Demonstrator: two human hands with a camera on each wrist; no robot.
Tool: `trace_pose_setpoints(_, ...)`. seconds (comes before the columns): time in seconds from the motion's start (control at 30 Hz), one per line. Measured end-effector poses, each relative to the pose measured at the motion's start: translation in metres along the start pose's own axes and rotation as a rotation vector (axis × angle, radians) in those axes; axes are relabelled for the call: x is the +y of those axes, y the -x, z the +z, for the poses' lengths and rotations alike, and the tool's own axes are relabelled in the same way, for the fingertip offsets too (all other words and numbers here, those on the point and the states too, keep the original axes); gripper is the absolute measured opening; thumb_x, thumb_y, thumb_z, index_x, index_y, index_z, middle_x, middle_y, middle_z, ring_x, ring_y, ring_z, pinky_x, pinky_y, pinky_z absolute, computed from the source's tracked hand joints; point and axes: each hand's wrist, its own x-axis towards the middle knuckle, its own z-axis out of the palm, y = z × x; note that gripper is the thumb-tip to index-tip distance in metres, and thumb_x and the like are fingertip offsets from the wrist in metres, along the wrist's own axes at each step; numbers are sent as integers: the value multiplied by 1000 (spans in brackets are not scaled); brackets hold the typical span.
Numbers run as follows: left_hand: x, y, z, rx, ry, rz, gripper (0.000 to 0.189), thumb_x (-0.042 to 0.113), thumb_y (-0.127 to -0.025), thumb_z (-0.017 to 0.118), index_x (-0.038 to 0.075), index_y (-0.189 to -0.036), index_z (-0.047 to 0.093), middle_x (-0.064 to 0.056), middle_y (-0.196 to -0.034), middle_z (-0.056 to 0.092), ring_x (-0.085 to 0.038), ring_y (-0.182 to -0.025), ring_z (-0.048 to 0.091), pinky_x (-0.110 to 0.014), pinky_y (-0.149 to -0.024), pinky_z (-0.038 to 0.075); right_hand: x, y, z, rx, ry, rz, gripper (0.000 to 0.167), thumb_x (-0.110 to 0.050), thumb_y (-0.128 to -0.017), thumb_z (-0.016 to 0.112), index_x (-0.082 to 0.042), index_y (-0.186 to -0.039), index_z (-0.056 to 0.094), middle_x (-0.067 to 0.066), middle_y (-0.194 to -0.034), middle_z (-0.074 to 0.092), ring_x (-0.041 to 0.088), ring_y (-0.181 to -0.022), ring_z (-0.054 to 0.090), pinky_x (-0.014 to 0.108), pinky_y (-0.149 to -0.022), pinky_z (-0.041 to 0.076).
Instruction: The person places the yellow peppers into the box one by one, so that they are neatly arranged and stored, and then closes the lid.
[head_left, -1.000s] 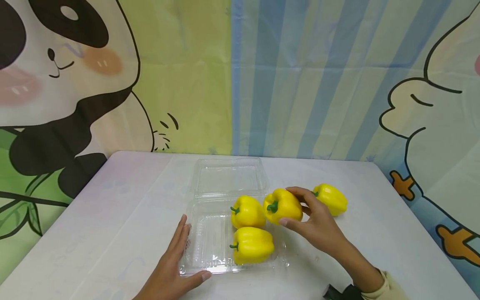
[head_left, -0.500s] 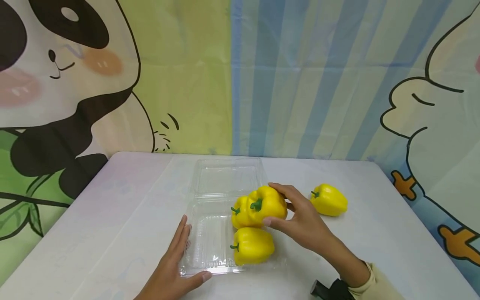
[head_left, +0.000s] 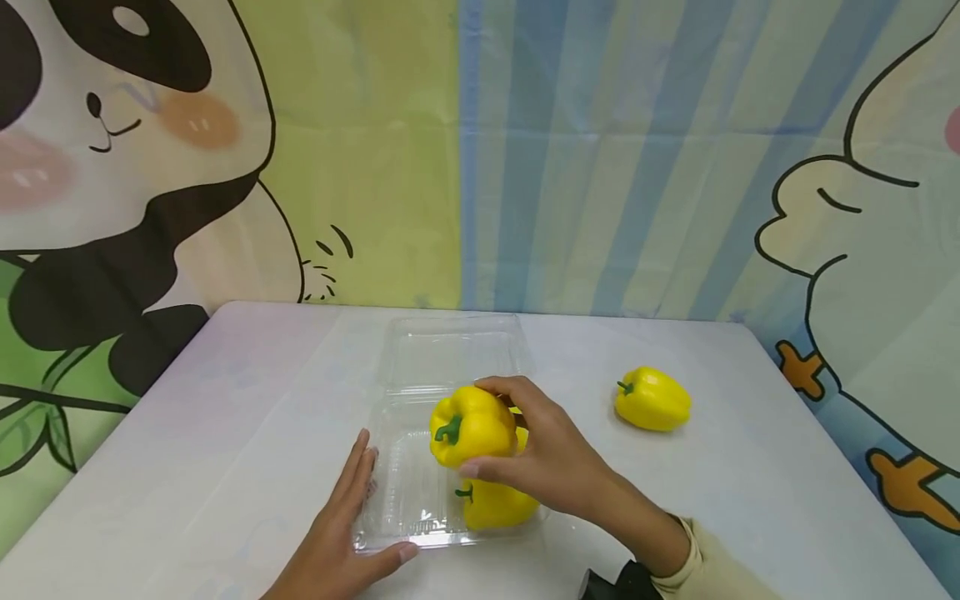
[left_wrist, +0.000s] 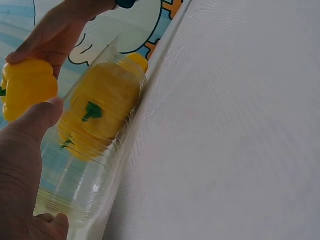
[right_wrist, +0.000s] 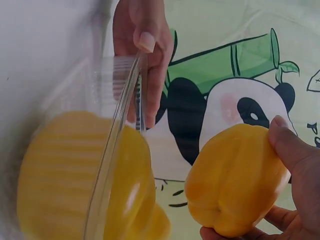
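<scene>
My right hand [head_left: 551, 454] grips a yellow bell pepper [head_left: 471, 427] between thumb and fingers, its green stem facing left. In the right wrist view this held pepper [right_wrist: 239, 180] is above the rim of the clear plastic clamshell box [head_left: 405, 492]. Inside the box, on its right side, lie two more yellow peppers; the front pepper [head_left: 498, 506] shows in part, the other is mostly hidden behind my right hand. My left hand [head_left: 341, 525] rests at the box's left front corner, fingers straight along the left side and thumb at the front edge.
Another yellow bell pepper [head_left: 654, 399] lies on the white table [head_left: 210, 467] to the right of the box. The box's clear lid [head_left: 453, 354] is folded back flat behind it. A printed cloth backdrop [head_left: 600, 150] rises behind the table.
My right hand has carried its pepper leftward, from the box's right edge to over its middle, passing in front of the rear pepper. The left hand has stayed in place.
</scene>
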Motion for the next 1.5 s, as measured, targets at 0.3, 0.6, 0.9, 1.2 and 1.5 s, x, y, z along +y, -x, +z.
trace_pose_setpoints(0.3, -5, 2, -2, 38, -9, 70, 116, 59, -73, 78, 13, -157, 13, 9, -163, -4, -36, -139, 31, -58, -100, 34, -5, -6, 23, -55, 24, -61, 77, -43, -73, 84, -17, -137, 50, -12, -127, 52, 8, -104, 54, 28, -91, 50)
trace_pose_setpoints(0.6, -4, 1, 0, 25, 6, 77, 115, 59, -73, 77, 13, -157, 15, 11, -162, -5, -33, -142, 23, -57, -102, 31, -7, -6, 35, -87, 111, -73, 78, -49, -73, 82, -19, -137, 49, -11, -128, 53, 7, -106, 51, 28, -93, 48)
trace_pose_setpoints(0.9, -4, -2, 2, 12, 8, 113, 113, 57, -75, 77, 12, -157, 14, 9, -163, -6, -35, -144, 17, -63, -102, 28, -5, -9, 44, -139, 206, -64, 80, -55, -72, 79, -17, -136, 51, -10, -129, 54, 5, -104, 53, 27, -92, 47)
trace_pose_setpoints(1.2, -5, 1, -1, 33, -15, 108, 114, 59, -74, 77, 11, -157, 15, 9, -163, -4, -35, -143, 19, -59, -103, 29, 4, -14, 56, -221, 191, -19, 79, -56, -72, 79, -18, -135, 52, -13, -126, 55, 2, -102, 53, 25, -91, 46)
trace_pose_setpoints(1.5, -9, -1, 2, 51, -40, 130, 116, 58, -72, 79, 8, -156, 16, 8, -163, -3, -33, -143, 21, -54, -104, 29, 9, -16, 65, -273, 248, -54, 78, -57, -75, 77, -15, -135, 52, -10, -125, 56, 0, -102, 53, 22, -91, 46)
